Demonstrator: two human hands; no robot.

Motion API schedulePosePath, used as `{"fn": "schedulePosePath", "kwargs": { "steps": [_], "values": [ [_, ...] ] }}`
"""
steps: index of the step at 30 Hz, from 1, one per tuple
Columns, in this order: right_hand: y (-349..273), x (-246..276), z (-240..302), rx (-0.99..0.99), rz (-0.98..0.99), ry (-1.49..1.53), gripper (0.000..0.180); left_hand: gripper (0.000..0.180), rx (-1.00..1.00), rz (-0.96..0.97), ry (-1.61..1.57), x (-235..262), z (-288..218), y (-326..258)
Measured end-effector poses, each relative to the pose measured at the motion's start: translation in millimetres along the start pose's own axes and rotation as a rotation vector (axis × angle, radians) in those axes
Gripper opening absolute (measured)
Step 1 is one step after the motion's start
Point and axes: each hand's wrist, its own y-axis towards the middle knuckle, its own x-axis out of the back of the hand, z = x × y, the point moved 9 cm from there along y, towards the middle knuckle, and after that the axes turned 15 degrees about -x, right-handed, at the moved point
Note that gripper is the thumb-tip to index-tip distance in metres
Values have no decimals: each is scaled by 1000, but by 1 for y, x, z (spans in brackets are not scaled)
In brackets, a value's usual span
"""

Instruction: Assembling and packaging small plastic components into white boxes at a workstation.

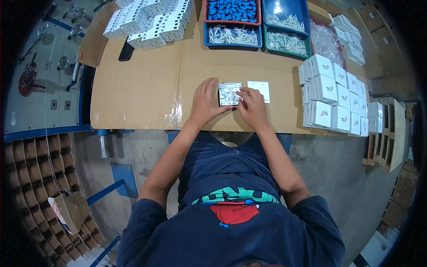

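Note:
In the middle of the cardboard-covered table lies a small, shallow white box (pixel 223 102), with loose pale and metallic-looking small parts (pixel 229 94) in it. My left hand (pixel 204 103) holds the box along its left side, with the thumb along the near edge. Over the right part of the box, my right hand (pixel 254 109) has its fingers bent and drawn together at the parts; what they pinch is hidden. A flat white square piece (pixel 262 90), perhaps a lid, lies just beyond my right hand, partly covered by it.
Stacked white boxes (pixel 155 20) and a black phone (pixel 126 51) sit at the far left. Trays hold blue pieces (pixel 231 10) and white pieces (pixel 233 35) at the back. White printed boxes (pixel 327 89) and clear plastic bags (pixel 326 40) stand right. The table's near edge borders my lap.

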Motion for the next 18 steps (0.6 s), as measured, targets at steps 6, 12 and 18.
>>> {"fn": "schedulePosePath", "kwargs": {
  "steps": [6, 12, 18],
  "values": [
    [10, 22, -16, -63, -93, 8, 24, 107, 70, 251, 104, -13, 23, 7],
    [28, 34, -27, -112, -129, 29, 22, 104, 85, 242, 185, -20, 23, 14],
    [89, 39, -36, -182, -176, 113, 24, 105, 80, 275, 250, -17, 21, 15]
  ]
}}
